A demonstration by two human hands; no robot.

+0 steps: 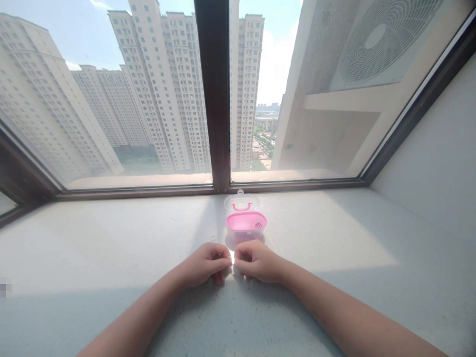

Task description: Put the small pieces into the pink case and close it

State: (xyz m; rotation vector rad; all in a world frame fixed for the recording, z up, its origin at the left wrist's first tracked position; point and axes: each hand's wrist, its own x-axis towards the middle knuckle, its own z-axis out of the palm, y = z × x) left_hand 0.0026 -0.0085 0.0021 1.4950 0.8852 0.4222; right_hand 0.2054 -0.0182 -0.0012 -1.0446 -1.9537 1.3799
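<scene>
Just in front of the box, my left hand and my right hand face each other with fingertips almost meeting. Both are closed in a pinch; anything between the fingers is too small to make out. Beyond them stands a small clear plastic box with a pink inner tray. Its clear lid, with a pink handle, is tipped back toward the window. A tiny dark looped item lies at the tray's right end. Left of the box, a small pale ring-like thing rests on the sill.
A pale speckled windowsill carries everything. The dark window frame rises right behind the box, and a white wall bounds the right side. Outside are tall buildings and an air-conditioner unit.
</scene>
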